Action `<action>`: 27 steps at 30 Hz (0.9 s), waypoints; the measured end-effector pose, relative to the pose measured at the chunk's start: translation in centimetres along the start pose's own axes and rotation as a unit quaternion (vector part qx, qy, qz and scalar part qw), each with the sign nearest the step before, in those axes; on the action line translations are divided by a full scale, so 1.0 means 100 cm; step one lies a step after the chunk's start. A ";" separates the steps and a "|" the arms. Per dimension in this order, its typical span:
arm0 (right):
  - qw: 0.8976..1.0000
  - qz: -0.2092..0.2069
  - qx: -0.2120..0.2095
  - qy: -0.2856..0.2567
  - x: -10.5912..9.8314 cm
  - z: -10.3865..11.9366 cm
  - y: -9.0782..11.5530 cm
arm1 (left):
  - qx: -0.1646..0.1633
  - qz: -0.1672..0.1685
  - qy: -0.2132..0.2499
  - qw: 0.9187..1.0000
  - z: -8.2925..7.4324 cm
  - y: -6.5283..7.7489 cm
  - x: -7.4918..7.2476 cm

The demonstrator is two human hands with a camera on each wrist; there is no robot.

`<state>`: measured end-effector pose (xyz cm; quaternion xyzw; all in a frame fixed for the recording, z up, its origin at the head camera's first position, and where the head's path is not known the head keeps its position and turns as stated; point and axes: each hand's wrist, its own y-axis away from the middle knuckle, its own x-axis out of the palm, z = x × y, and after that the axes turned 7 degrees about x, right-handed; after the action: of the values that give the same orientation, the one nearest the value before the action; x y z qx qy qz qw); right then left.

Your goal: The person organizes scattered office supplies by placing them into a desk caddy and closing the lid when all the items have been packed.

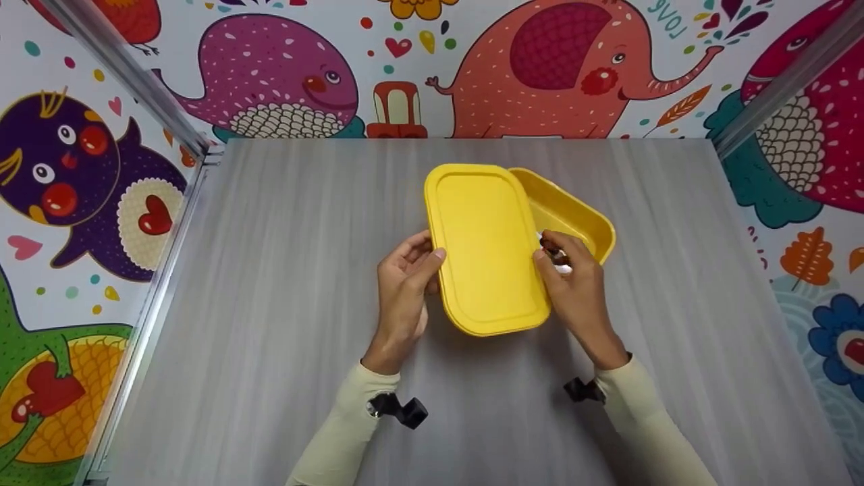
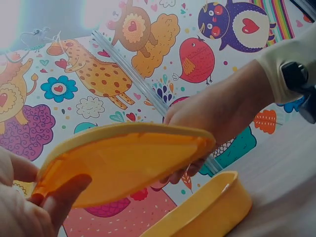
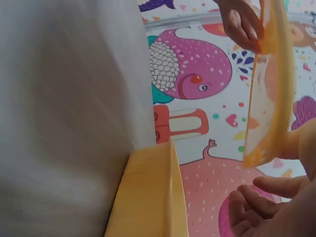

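Note:
Tilted up in front of me is a yellow lid (image 1: 489, 246) with rounded corners. My left hand (image 1: 405, 290) grips its left edge, thumb on the upper face and fingers behind. At the opposite edge, the thumb of my right hand (image 1: 577, 290) touches the lid, while its other fingers are loosely bent and stand apart from the lid in the right wrist view. A yellow box (image 1: 574, 209) lies open behind the lid, which covers part of it from the head view. Small white and dark items (image 1: 560, 260) show between my right thumb and fingers.
The box stands on a grey wood-grain table (image 1: 290, 270). Walls with painted cartoon animals (image 1: 540, 74) rise around it, with metal rails (image 1: 152, 270) along the sides. A black wrist camera (image 1: 401, 408) sticks out from the left sleeve.

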<state>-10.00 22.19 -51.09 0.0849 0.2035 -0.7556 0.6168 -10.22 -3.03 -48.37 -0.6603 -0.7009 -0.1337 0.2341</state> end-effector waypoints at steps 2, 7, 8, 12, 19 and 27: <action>1.000 0.000 0.024 -0.009 -0.003 0.000 -0.002 | -0.004 0.007 0.009 1.000 0.002 0.001 0.001; 0.998 -0.002 0.054 -0.035 -0.006 0.000 -0.005 | -0.004 0.026 0.017 0.999 0.007 0.002 0.001; 0.998 -0.004 0.055 -0.040 -0.006 -0.001 -0.005 | -0.004 0.028 0.015 0.999 0.008 0.002 0.001; 0.997 -0.021 0.050 -0.050 -0.007 -0.002 -0.006 | -0.009 0.028 -0.008 1.000 0.013 0.002 0.000; 0.999 -0.034 0.029 -0.003 -0.014 -0.010 -0.013 | -0.031 0.002 -0.114 0.993 0.022 0.000 -0.005; 0.996 -0.005 -0.018 0.081 -0.025 -0.025 -0.030 | -0.066 0.002 -0.164 0.984 0.043 -0.001 -0.004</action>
<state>-12.66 25.93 -51.83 0.1340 0.2673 -0.7452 0.5961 -10.99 -1.23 -52.24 -0.6886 -0.7183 -0.0686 0.0721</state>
